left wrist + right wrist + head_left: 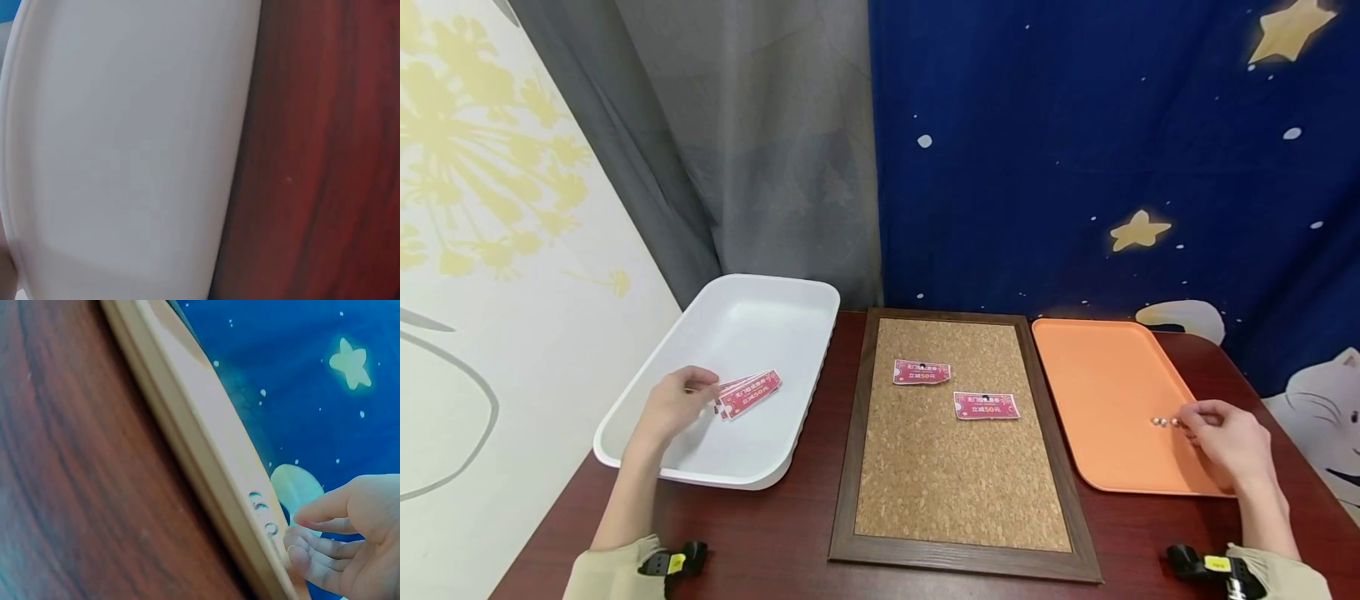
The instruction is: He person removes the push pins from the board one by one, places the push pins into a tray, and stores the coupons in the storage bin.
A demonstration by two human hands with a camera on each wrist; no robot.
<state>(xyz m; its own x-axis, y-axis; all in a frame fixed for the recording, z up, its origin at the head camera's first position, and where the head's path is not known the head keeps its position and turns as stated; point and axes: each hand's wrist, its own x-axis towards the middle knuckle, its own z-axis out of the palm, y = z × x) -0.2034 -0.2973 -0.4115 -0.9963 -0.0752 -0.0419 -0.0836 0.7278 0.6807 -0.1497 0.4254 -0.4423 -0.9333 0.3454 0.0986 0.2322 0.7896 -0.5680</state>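
I see a fanned stack of pink-red coupons, white-edged with white and yellow print, lying face up and aslant in the white tray; its left end meets the fingertips of the left hand. Two matching coupons, the upper and the lower, lie nearly level on the cork board. On the orange tray I make out small silvery pieces in a row, just beside the right hand.
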